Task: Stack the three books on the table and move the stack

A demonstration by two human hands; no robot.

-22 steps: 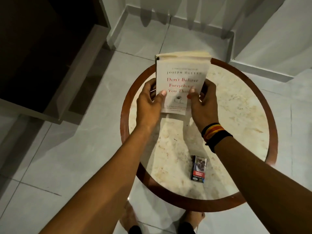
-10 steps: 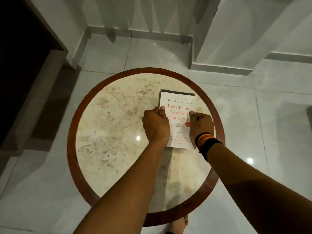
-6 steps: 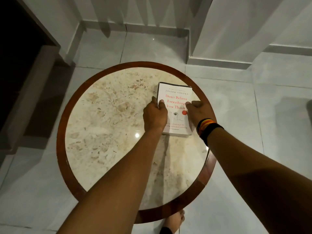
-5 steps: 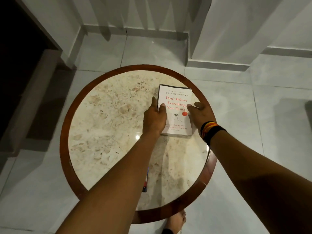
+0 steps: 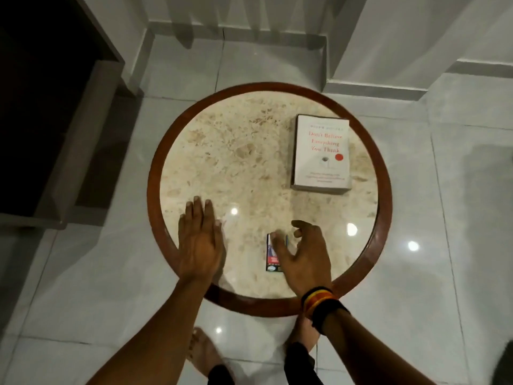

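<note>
Your right hand (image 5: 304,258), fingers spread and holding nothing, is nearer the book stack (image 5: 321,154), which lies beyond it, long axis pointing away; left hand (image 5: 200,240) flat, empty.

Near your edge of the round bench (image 5: 194,151), with its mottled beige stone top and red-brown wooden rim, you have a small printed packet (image 5: 271,254) lying flat, partly covered. Under the bench you see glossy pale floor tiles (image 5: 433,273) carrying bright light reflections. To your left stands a dark piece of furniture (image 5: 50,112) with a pale frame. Beyond the bench, white walls meet the floor at a pale skirting (image 5: 277,37).
</note>
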